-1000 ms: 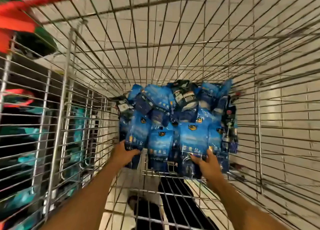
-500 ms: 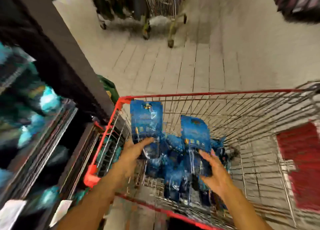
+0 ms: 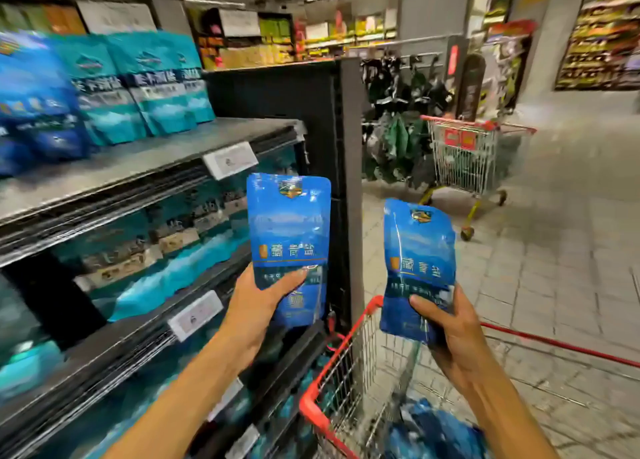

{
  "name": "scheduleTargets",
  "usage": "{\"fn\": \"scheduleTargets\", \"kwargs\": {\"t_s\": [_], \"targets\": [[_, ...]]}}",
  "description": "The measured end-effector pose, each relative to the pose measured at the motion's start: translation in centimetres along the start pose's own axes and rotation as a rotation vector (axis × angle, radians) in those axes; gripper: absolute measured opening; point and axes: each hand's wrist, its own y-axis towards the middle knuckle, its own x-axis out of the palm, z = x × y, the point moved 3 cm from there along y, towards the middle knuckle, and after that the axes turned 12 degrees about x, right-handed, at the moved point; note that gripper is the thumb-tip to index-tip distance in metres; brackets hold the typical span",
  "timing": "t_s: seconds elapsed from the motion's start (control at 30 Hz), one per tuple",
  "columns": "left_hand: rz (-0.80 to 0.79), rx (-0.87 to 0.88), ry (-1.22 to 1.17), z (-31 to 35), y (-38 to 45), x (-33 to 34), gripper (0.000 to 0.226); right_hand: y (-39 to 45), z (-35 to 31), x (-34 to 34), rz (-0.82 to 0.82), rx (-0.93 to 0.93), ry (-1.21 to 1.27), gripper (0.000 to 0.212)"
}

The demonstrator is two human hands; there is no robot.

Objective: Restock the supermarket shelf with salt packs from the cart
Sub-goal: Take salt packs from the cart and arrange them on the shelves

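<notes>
Head view. The left hand (image 3: 258, 306) grips a salt pack (image 3: 289, 247) by its lower part, thumb laid across the front, fingers behind. The pack is upright, a flat glossy blue pouch with a gold emblem near the top, a line of white characters across the middle and a darker blue band below. It is held in front of the shelf unit (image 3: 138, 157), beside its dark end panel.

The right hand (image 3: 450, 330) grips a second salt pack (image 3: 419, 268) of the same design at its lower end, thumb on the front. This pouch is tilted slightly and creased, held above the red-rimmed wire cart (image 3: 332, 382).

More blue packs (image 3: 433, 431) lie in the cart, blurred. Teal and blue pouches (image 3: 114, 84) stand on the upper shelf; white price tags (image 3: 230, 159) sit on the shelf edges.
</notes>
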Motion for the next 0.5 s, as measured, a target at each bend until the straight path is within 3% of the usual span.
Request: {"fn": "scheduleTargets", "kwargs": {"t_s": [0.27, 0.37, 0.5], "targets": [[0.273, 0.189, 0.073, 9.9, -1.1, -9.4, 0.042, 4.1, -3.2, 15.1, -0.405, -0.105, -0.058, 0.049], [0.397, 0.259, 0.125, 13.6, -1.7, -12.6, 0.048, 4.7, -4.2, 21.0, -0.524, -0.112, -0.089, 0.042], [0.529, 0.337, 0.208, 19.2, -2.9, -17.1, 0.050, 4.6, -5.4, 29.3, -0.694, -0.098, -0.123, 0.047]]}}
